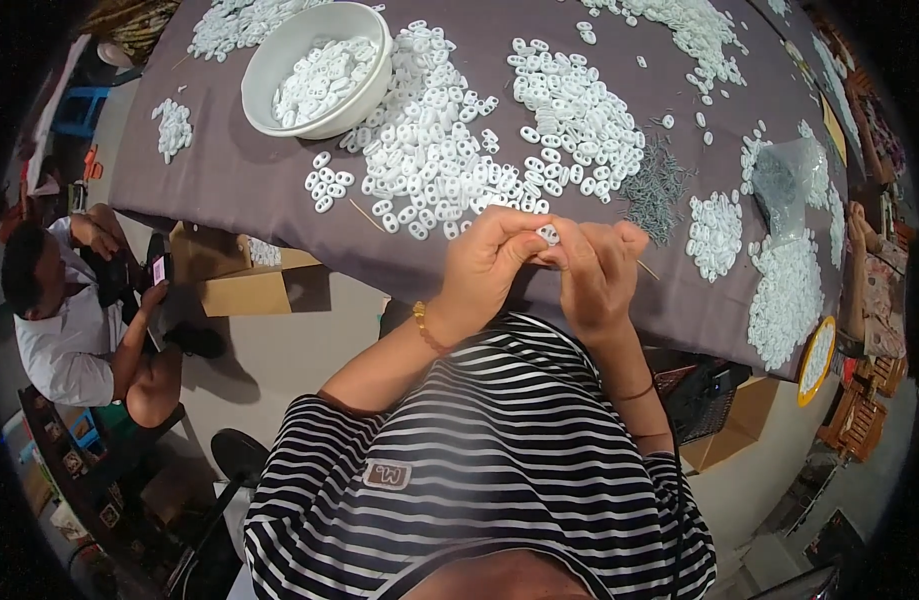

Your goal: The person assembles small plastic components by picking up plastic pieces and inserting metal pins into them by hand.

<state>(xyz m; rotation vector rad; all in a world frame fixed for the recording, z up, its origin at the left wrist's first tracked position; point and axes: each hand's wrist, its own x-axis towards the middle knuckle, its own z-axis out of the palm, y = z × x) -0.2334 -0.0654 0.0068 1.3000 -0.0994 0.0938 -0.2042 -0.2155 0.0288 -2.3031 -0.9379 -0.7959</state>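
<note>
Close to the table's near edge, my two hands meet around one small white oval two-hole plastic piece [548, 234]. My left hand [484, 268] pinches it from the left between thumb and fingers. From the other side my right hand [594, 272] closes on it, its fingers curled; whether a screw is also in them is hidden. Just beyond my hands lies a big heap of the same white pieces [419, 150], with another heap [579, 120] to its right. A pile of small dark grey screws [657, 190] lies to the right of my right hand.
A white bowl [376, 88] of pieces stands at the far left on the dark tablecloth [249, 185]. Smaller piles [714, 235] and a clear plastic bag [782, 185] lie at right. Cardboard boxes [244, 296] stand below the edge. A seated person [74, 310] holds a phone at left.
</note>
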